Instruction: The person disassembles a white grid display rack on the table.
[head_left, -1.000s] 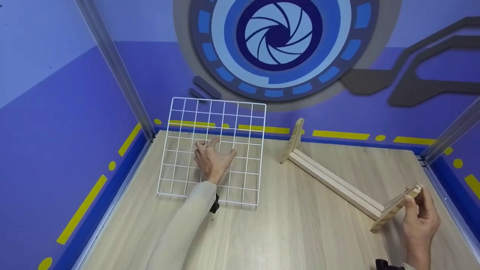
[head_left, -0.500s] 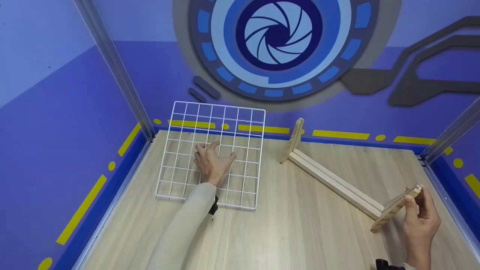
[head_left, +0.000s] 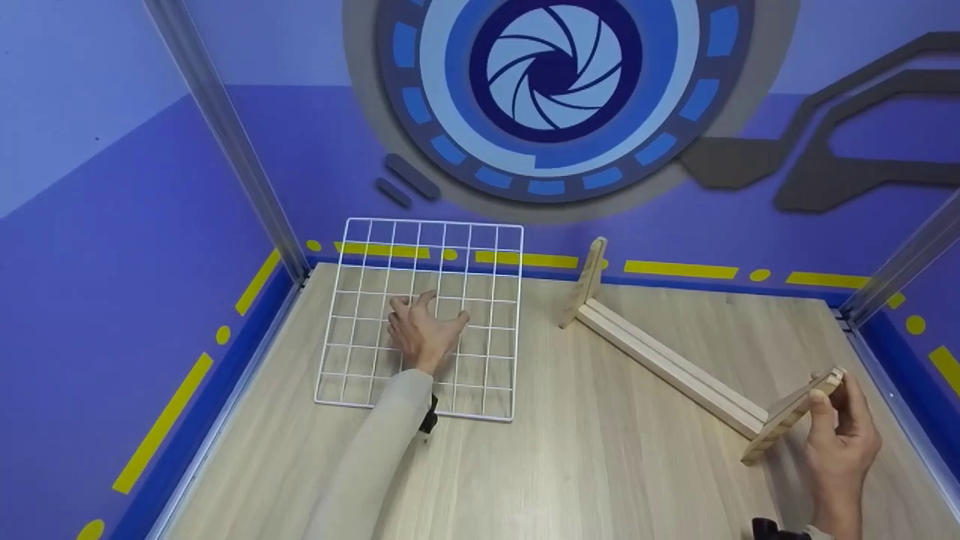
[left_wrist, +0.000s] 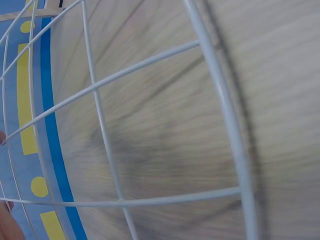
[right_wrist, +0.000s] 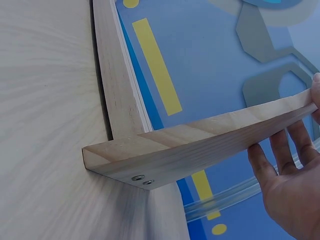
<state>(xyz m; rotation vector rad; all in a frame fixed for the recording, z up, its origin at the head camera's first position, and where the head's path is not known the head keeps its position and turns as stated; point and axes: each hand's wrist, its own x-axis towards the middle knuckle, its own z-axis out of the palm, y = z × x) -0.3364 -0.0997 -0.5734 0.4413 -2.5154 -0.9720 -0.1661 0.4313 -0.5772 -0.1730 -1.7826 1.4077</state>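
A white wire grid panel (head_left: pixel 517 322) stands tilted at the left of the table in the head view, its top edge toward the back wall. My left hand (head_left: pixel 424 330) holds it near the middle, fingers and thumb spread and hooked at the wires. In the left wrist view the panel's wires (left_wrist: pixel 95 86) cross above the wood surface and cast shadows. To the right, a wooden stand has a grooved rail (head_left: pixel 667 366) between two upright end boards. My right hand (head_left: pixel 844 442) grips the top of the near end board (head_left: pixel 787 412). Two screw heads (right_wrist: pixel 137 178) show low on that board.
The far end board (head_left: pixel 585 281) rises close to the blue back wall (head_left: pixel 675 232), just right of the panel. Metal posts (head_left: pixel 232 142) frame the corners of the table (head_left: pixel 570 465), with printed side walls left and right.
My left hand has tipped the panel's top edge downward, away from its steeper tilt, and dropped slightly with it. The right hand and the wooden stand have stayed in place.
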